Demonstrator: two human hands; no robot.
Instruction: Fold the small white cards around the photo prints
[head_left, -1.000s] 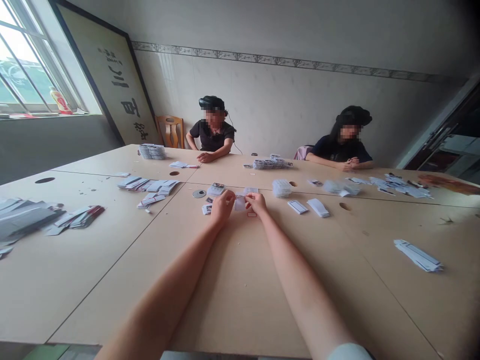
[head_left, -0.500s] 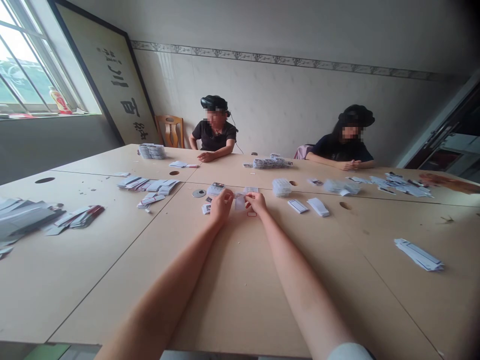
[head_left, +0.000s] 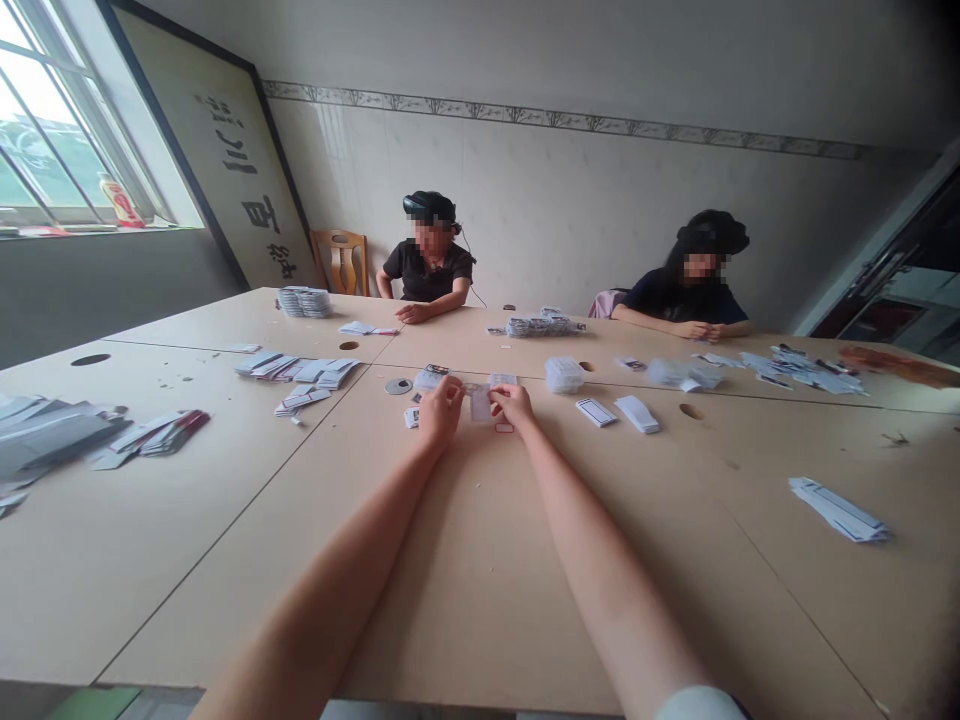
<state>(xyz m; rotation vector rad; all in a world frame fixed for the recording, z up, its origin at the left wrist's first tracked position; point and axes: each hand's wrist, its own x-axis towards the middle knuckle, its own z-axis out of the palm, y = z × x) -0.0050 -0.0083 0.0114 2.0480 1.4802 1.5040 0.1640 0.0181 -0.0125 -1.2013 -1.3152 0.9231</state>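
Observation:
Between my hands is a small clear plastic sleeve (head_left: 480,406), held above the table. My left hand (head_left: 441,412) is closed in a pinch at its upper left edge, and my right hand (head_left: 514,404) pinches its right edge. Fine detail on the sleeve is too small to make out. Just beyond my left hand lies a pile of clear sleeves with printed cards (head_left: 430,377), and a small white card (head_left: 412,418) sits to its left. Behind my right hand is another flat clear piece (head_left: 502,380). A red-outlined white slip (head_left: 504,428) lies below my right fingers.
A stack of clear plastic pieces (head_left: 564,375) and white paper strips (head_left: 636,414) stand to the right. Paper bundles (head_left: 296,370) lie left, with larger piles (head_left: 52,440) beyond. Two people (head_left: 427,265) sit across the table (head_left: 480,600), which has several round holes.
Both hands stay in nearly the same place. The clear sleeve between them has shifted slightly and shows a little more of its face.

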